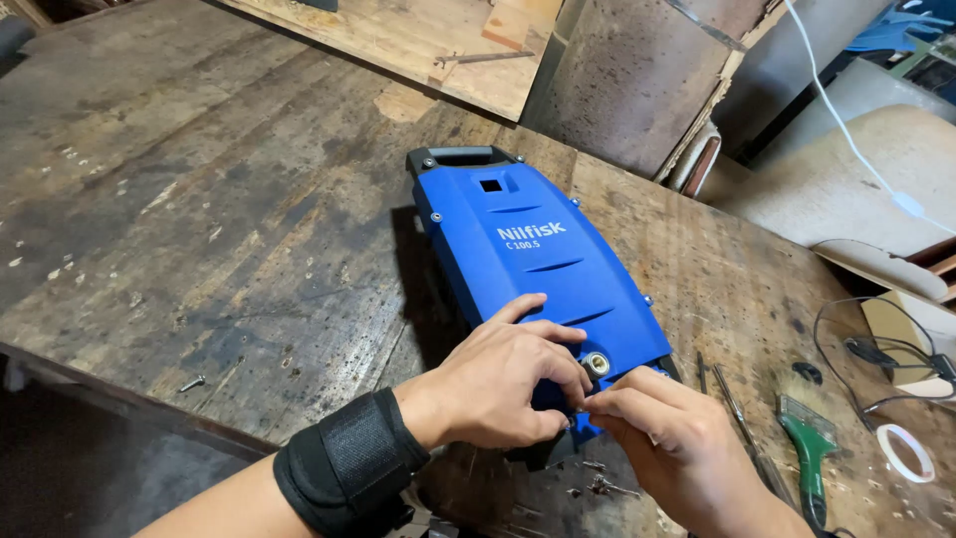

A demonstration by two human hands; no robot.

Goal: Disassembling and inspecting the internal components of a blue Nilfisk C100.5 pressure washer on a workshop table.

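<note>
A blue plastic machine housing (528, 249) lies flat on a worn wooden workbench (199, 219), its black handle end pointing away from me. My left hand (498, 384), with a black wrist wrap, rests on the housing's near end, fingers curled over the edge. My right hand (662, 438) pinches something small at that same near edge, just below a round brass fitting (597, 364). What the fingertips hold is hidden. Several loose screws (597, 486) lie on the bench under my hands.
A green-handled brush (812, 448), a thin metal tool (742, 413), a white tape ring (904, 451) and black cable (876, 349) lie at the right. One screw (191, 382) sits near the bench's left front edge. Boards and a grey panel (637, 70) stand behind.
</note>
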